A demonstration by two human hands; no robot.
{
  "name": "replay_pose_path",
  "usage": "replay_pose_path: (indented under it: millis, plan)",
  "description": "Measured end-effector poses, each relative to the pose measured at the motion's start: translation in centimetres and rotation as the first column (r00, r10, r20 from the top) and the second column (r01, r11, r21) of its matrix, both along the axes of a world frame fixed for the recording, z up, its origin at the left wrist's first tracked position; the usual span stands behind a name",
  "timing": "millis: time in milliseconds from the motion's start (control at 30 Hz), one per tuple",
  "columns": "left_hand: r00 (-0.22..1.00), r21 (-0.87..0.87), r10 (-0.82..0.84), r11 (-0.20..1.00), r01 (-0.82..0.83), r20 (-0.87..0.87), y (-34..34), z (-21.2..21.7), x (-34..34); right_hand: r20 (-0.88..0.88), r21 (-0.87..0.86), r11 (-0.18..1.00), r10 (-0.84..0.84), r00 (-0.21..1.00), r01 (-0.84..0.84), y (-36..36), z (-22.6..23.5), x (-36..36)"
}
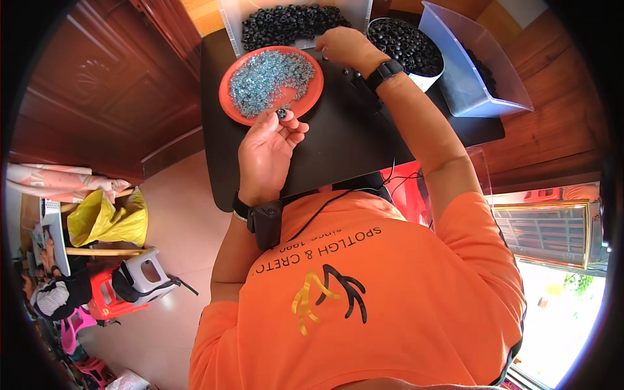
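My left hand (270,153), palm up, pinches a small round black plastic part (281,114) with a shiny spot in its middle, between thumb and fingertips. It is held at the near edge of a red plate (225,104) that carries a heap of small shiny silvery pieces (263,78). My right hand (348,49) reaches over the far side of the table, by the front of a clear bin (232,32) full of black parts (292,23). Its fingers are curled together and pointing down; what they hold, if anything, is hidden. A few loose black parts (346,71) lie below that wrist.
Right of my right hand stands a white tub (426,82) filled with black parts. Beside it a clear bluish bin (468,81) holds more. All rest on a dark table (325,149). Stools (107,292) and a yellow bag (107,218) are on the left.
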State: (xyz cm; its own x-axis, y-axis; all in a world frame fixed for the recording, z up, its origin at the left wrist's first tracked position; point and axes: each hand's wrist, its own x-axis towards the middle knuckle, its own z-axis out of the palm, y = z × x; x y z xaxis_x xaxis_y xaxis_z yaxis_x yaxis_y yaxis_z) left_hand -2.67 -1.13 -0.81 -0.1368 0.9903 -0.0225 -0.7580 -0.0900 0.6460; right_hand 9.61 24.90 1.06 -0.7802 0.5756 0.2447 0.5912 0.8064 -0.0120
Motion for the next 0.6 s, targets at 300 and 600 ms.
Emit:
replay_pose_path:
  millis: [300, 600]
  plan:
    - [1.0, 0.017, -0.008, 1.0, 0.008, -0.016, 0.3, 0.5, 0.1, -0.208, -0.276, 0.957, 0.034, 0.977, -0.092, -1.0, 0.9, -0.1]
    - [0.999, 0.113, -0.035, 0.993, 0.037, -0.016, 1.3, 1.6, 1.5, -0.782, -0.623, 0.215, -0.2, 0.591, -0.752, -9.7, 3.6, 3.8]
